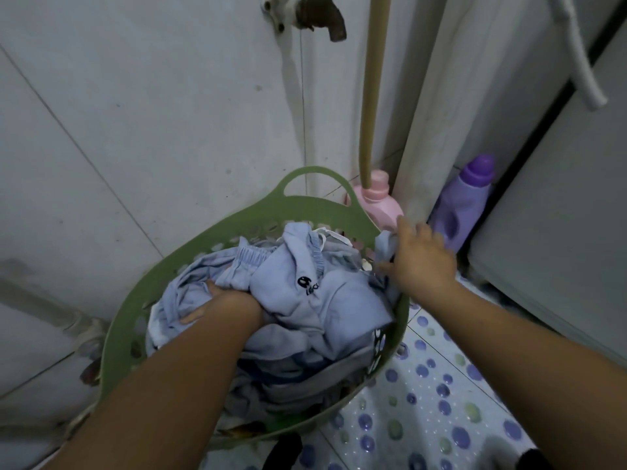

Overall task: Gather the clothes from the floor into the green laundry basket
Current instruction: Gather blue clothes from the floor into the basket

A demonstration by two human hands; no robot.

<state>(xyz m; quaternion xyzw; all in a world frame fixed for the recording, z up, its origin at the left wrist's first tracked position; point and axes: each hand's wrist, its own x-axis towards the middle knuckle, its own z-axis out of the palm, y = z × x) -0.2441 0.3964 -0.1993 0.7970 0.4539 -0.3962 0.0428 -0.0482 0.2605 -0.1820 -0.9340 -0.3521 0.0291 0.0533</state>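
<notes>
Two hands are at work inside the rim of the basket (210, 232). Left hand (220, 301) is plunged down into the clothes (305, 300) on the near-left side of the heap, its fingers spread and partly buried, pressing the pale blue cloth down; whether they curl round a fold underneath cannot be told. Right hand (419, 256) sits farther out, at the far-right rim, fingers curled over a scrap of blue cloth (386, 247) that rides up over the edge there.

That scrap is what the coming move seems to turn on. It lies directly under the right hand, well apart from the left, and it hangs across the rim rather than inside it, so the tuck would go inward, toward the left hand and the middle of the heap. The right hand is plainly the nearer one for it.

The heap runs long from the near edge, under the forearms, away to the far handle, and stands about level with the rim, so a judgement: the gathering is close to finished.

Beyond the right hand stand a pink bottle (381, 206) and a purple bottle (464, 205); below it lies a dotted mat (434, 385).
</notes>
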